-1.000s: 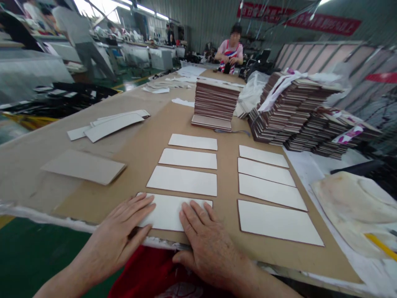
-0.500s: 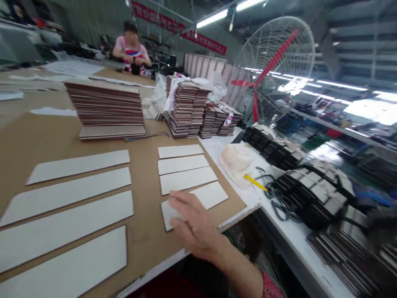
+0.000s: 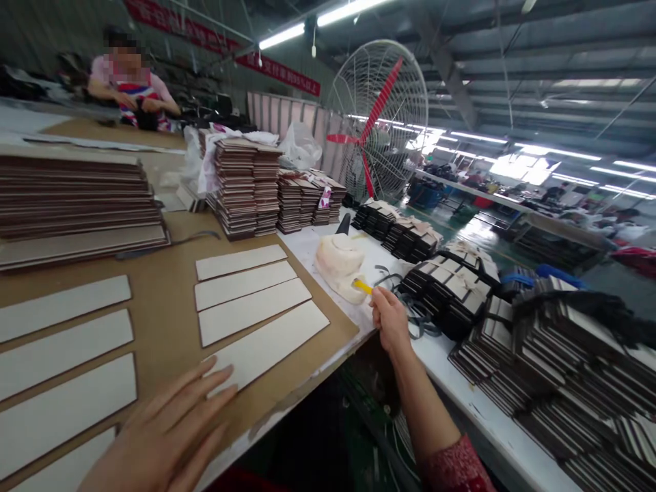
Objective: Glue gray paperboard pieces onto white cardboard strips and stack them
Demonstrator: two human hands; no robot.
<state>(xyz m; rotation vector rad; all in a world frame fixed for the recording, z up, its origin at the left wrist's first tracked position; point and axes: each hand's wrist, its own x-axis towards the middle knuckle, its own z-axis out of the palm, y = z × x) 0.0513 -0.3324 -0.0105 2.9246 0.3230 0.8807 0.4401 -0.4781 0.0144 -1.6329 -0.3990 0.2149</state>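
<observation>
My right hand (image 3: 390,320) is closed around a yellow-handled tool (image 3: 363,285). The tool's far end rests at a lumpy cream-coloured pot (image 3: 337,261), where its tip is hidden. My left hand (image 3: 171,424) lies flat and open, fingers spread, its fingertips on the near end of a pale tapered board (image 3: 274,345). That board is the nearest in a short column; behind it lie more pale boards, among them a narrow strip (image 3: 240,262). To the left, another column includes a longer pale board (image 3: 66,413), partly cut off by the frame.
A large stack of boards (image 3: 76,198) stands at the left, with taller stacks (image 3: 246,184) behind. Dark bundled pieces (image 3: 435,287) and straps line the white table (image 3: 435,362) at right. A big fan (image 3: 379,116) stands beyond. A co-worker (image 3: 136,89) sits across the table.
My right hand has left the nearest board and taken hold of the yellow-handled tool at the pot. My left hand has come into view onto that board. The view has turned right.
</observation>
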